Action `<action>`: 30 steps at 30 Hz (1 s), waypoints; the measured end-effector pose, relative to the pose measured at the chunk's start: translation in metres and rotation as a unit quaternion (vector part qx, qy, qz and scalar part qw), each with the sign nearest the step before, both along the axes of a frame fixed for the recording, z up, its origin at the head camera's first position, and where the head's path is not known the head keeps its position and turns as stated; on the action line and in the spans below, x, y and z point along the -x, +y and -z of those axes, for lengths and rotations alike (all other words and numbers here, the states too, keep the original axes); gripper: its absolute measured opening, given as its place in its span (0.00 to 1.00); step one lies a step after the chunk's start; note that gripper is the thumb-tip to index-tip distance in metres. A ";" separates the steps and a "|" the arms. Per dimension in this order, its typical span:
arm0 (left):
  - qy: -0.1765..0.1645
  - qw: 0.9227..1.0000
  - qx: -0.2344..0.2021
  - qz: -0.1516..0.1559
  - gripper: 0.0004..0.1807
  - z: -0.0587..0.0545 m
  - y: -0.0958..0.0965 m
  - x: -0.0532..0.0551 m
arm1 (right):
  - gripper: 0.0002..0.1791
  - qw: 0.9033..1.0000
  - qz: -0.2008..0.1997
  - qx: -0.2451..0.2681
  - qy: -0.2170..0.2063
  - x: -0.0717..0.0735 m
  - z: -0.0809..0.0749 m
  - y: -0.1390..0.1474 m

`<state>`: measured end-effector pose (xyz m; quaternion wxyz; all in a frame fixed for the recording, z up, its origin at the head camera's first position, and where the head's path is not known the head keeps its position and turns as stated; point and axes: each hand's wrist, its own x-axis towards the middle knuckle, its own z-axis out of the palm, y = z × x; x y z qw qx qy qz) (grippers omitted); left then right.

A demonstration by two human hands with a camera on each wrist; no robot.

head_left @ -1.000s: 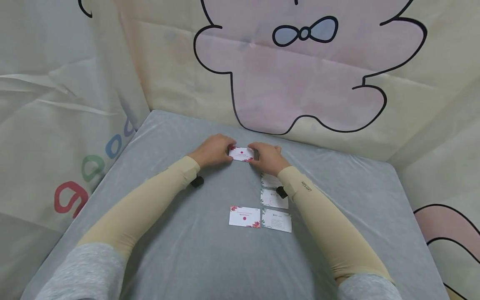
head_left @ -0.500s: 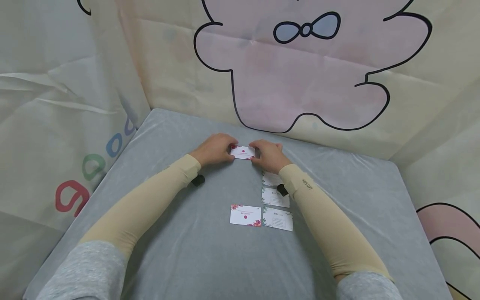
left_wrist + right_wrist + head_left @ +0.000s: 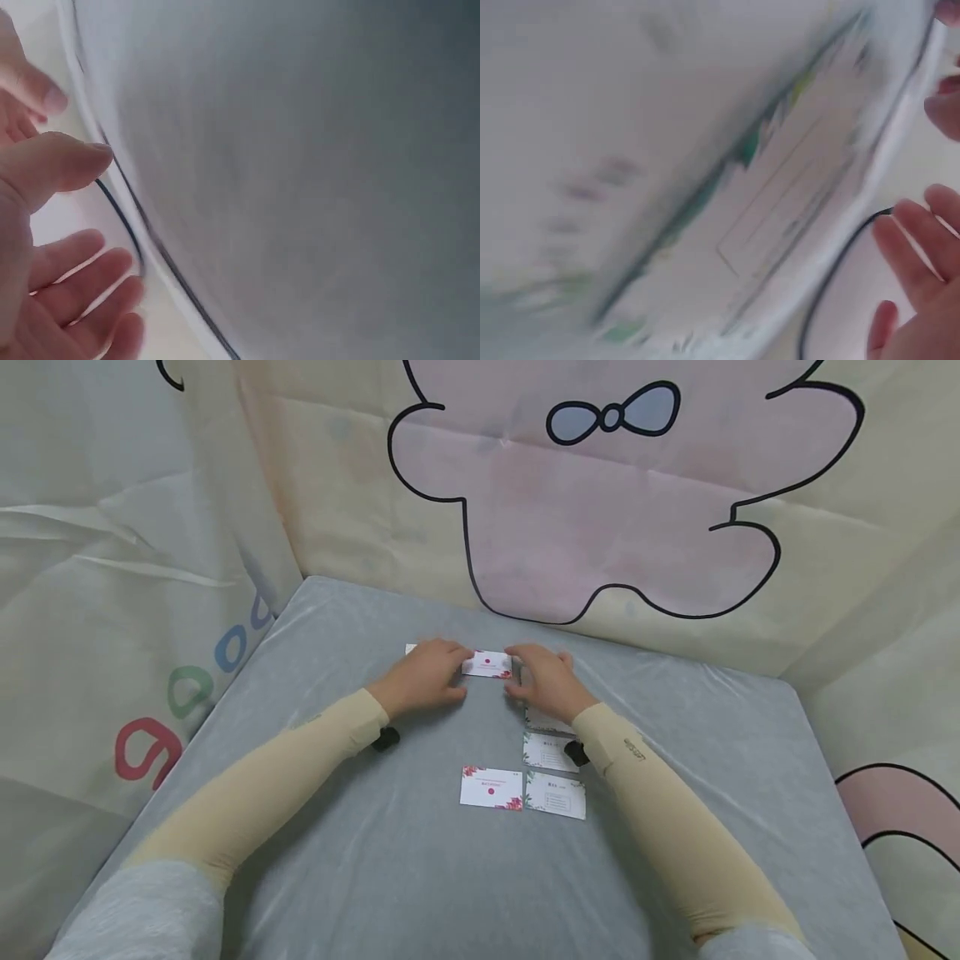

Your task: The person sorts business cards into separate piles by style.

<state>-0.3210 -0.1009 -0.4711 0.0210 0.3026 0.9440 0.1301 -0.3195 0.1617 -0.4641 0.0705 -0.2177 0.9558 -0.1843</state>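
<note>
- We hold our left hand (image 3: 422, 675) and right hand (image 3: 553, 682) spread beside a card (image 3: 487, 665), perhaps to steady both ends.
- Our lower cards (image 3: 491, 788) lie flat, likely so faces show.

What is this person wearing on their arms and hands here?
Left hand and right hand are bare. Beige arm sleeves run to the wrists, the right one with dark lettering. Light grey sleeves show farther up. A black item, likely the wrist camera, shows under each cuff.
</note>
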 end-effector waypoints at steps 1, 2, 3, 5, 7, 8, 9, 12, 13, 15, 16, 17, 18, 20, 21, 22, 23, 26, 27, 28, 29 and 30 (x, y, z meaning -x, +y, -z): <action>0.005 1.000 -0.002 0.013 0.34 -0.001 -0.001 -0.011 | 0.37 1.000 -0.008 -0.001 0.002 -0.011 -0.003 0.003; 0.008 1.000 -0.003 0.026 0.34 -0.003 -0.002 -0.024 | 0.38 1.000 -0.017 -0.004 0.003 -0.023 -0.007 0.006; 0.010 0.999 -0.005 0.040 0.34 -0.004 -0.002 -0.037 | 0.39 1.000 -0.029 -0.011 0.004 -0.037 -0.009 0.009; 0.017 0.998 -0.010 0.066 0.34 -0.006 -0.002 -0.062 | 0.43 0.998 -0.055 -0.024 0.007 -0.063 -0.013 0.013; 0.017 0.996 -0.017 0.089 0.34 -0.008 -0.001 -0.086 | 0.47 0.996 -0.079 -0.037 0.009 -0.088 -0.014 0.015; 0.016 0.995 -0.019 0.099 0.34 -0.008 0.000 -0.096 | 0.49 0.995 -0.088 -0.041 0.011 -0.099 -0.014 0.016; 0.014 0.994 -0.023 0.109 0.35 -0.009 0.002 -0.105 | 0.51 0.994 -0.095 -0.044 0.013 -0.108 -0.013 0.016; -0.005 0.991 -0.033 0.126 0.38 -0.009 0.006 -0.126 | 0.54 0.993 -0.109 -0.047 0.028 -0.128 -0.010 0.017; -0.012 0.991 -0.034 0.128 0.38 -0.009 0.007 -0.130 | 0.54 0.992 -0.112 -0.048 0.036 -0.132 -0.009 0.017; -0.019 0.991 -0.035 0.126 0.37 -0.008 0.008 -0.136 | 0.51 0.990 -0.119 -0.048 0.051 -0.137 -0.008 0.018; -0.019 0.991 -0.035 0.125 0.35 -0.007 0.009 -0.138 | 0.49 0.990 -0.123 -0.047 0.058 -0.138 -0.007 0.018; -0.015 0.992 -0.033 0.125 0.33 -0.006 0.009 -0.139 | 0.47 0.989 -0.127 -0.044 0.064 -0.139 -0.006 0.018; -0.012 0.992 -0.032 0.124 0.30 -0.005 0.009 -0.140 | 0.45 0.988 -0.131 -0.043 0.069 -0.139 -0.005 0.018; -0.001 0.992 -0.032 0.125 0.23 -0.002 0.009 -0.141 | 0.41 0.987 -0.137 -0.038 0.075 -0.139 -0.003 0.018; 0.004 0.992 -0.032 0.126 0.21 -0.001 0.009 -0.141 | 0.39 0.987 -0.139 -0.036 0.076 -0.139 -0.003 0.018; 0.009 0.991 -0.031 0.127 0.19 0.000 0.009 -0.141 | 0.38 0.987 -0.140 -0.033 0.076 -0.139 -0.002 0.018; 0.012 0.991 -0.032 0.128 0.17 0.000 0.010 -0.141 | 0.37 0.987 -0.141 -0.030 0.076 -0.140 -0.002 0.018; 0.016 0.991 -0.035 0.129 0.15 0.000 0.011 -0.141 | 0.36 0.987 -0.139 -0.026 0.071 -0.140 -0.001 0.018; 0.017 0.991 -0.037 0.130 0.15 0.000 0.011 -0.141 | 0.37 0.988 -0.137 -0.025 0.067 -0.141 -0.001 0.018; 0.015 0.991 -0.042 0.130 0.15 0.001 0.010 -0.141 | 0.37 0.988 -0.136 -0.025 0.065 -0.141 -0.001 0.018; 0.012 0.991 -0.045 0.128 0.16 0.001 0.010 -0.140 | 0.37 0.989 -0.134 -0.026 0.063 -0.140 -0.001 0.017; 0.012 0.991 -0.048 0.125 0.17 0.002 0.009 -0.139 | 0.37 0.989 -0.131 -0.027 0.062 -0.140 0.000 0.017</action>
